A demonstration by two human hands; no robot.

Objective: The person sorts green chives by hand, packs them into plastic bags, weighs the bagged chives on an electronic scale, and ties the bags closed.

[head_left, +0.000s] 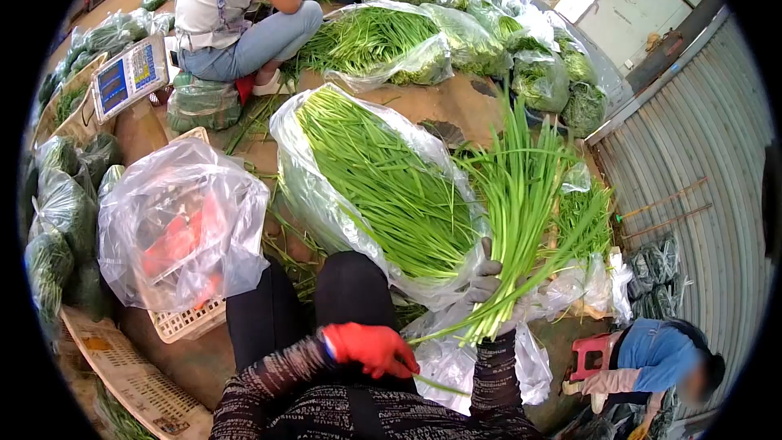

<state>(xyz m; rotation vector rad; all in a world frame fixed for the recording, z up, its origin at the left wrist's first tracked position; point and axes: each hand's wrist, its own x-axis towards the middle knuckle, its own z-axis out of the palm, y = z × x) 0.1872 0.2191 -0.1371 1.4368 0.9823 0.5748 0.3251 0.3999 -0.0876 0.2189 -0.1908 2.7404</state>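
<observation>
My right hand [484, 281], in a grey glove, is closed around the lower part of a large bunch of garlic chives [521, 195]. The bunch stands upright, its leaves fanning out at the top. Lower and to the left, my left hand [371, 349] wears a red glove; its fingers pinch a loose chive stalk [441, 385]. Another stalk sticks out of the bunch towards this hand. Before my knees lies an open clear plastic bag [297, 171] full of garlic chives [383, 179]. White plastic [448, 367] is under my hands.
At my left, a crate [191, 324] is draped with a clear bag [183, 228], something red inside. A digital scale [130, 77] stands behind. One person [236, 24] sits at the back, another [652, 363] at lower right. Bagged greens [542, 81] line the back; corrugated metal [692, 138] walls the right.
</observation>
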